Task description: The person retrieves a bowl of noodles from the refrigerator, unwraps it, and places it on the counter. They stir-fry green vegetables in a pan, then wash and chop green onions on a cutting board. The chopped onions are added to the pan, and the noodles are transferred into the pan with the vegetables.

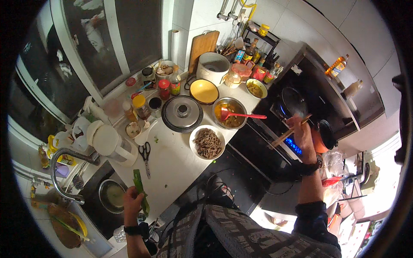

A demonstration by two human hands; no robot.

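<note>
My left hand [131,200] grips a long green vegetable piece [138,181], perhaps a scallion leaf, above the counter's edge beside the sink. In my right hand [302,135] are wooden chopsticks [285,136], held over the front of the black gas stove [317,84]. A dark pan [294,98] sits just beyond that hand, with blue flame showing at its side. Right of the hand stands an orange pot [318,142] with a dark interior. Kitchen scissors [146,158] lie on the white counter [171,167], up and to the right of my left hand.
A white bowl of dark noodles [209,142] stands at the counter's edge. Behind it are a steel bowl of soup [237,124] with a red ladle [250,115], a lidded pan [182,113] and a yellow dish [204,91]. A curved faucet [55,167] overhangs the sink, near a metal basin [111,195].
</note>
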